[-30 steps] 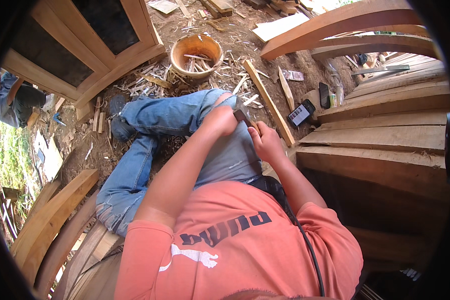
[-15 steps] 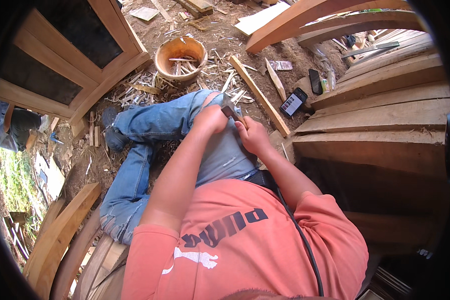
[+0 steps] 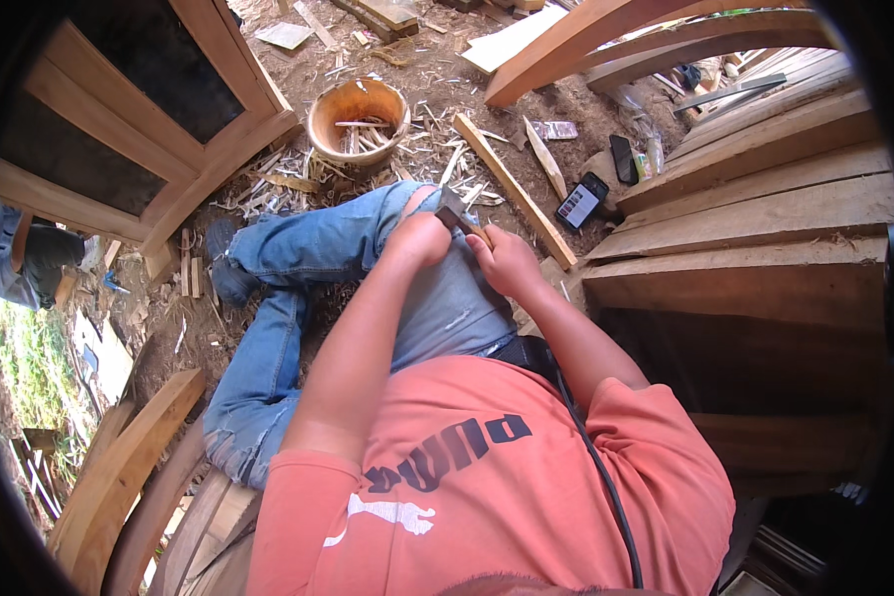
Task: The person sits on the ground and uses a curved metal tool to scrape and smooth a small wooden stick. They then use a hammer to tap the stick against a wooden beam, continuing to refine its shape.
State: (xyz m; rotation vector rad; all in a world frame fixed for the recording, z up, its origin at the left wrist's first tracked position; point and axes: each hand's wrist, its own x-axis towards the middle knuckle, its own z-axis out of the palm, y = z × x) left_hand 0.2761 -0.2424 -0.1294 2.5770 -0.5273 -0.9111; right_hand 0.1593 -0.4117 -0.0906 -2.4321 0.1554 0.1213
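A hammer-like tool with a dark metal head and a short wooden handle [image 3: 455, 215] is held over the raised knee of the seated person's faded blue torn jeans [image 3: 328, 230]. The right hand [image 3: 507, 260] is closed round its handle, thumb lying along the wood. The left hand [image 3: 419, 240] rests on the knee right beside the tool's head, its fingers curled; they are mostly hidden (the back of the hand faces the camera), so I cannot tell whether they have hold of anything.

Past the knee, a round, worn orange-brown bucket [image 3: 360, 99] stands on the brown earth floor [image 3: 447, 74] with pale wood scraps inside and more strewn around it. To its right lie a long, straight light-wood strip [image 3: 515, 191] and, near that, a shorter pointed wooden piece [image 3: 545, 159]. Just beyond the strip's near end sits a black phone with a lit screen [image 3: 581, 202], and close by, a slim dark rectangular object [image 3: 623, 159].

Rough-sawn planks [image 3: 755, 223] are stacked at the right. A wooden frame with dark panels [image 3: 204, 164] stands at the upper left; below it, at the picture's edge, another person in dark trousers [image 3: 50, 263] is partly visible.
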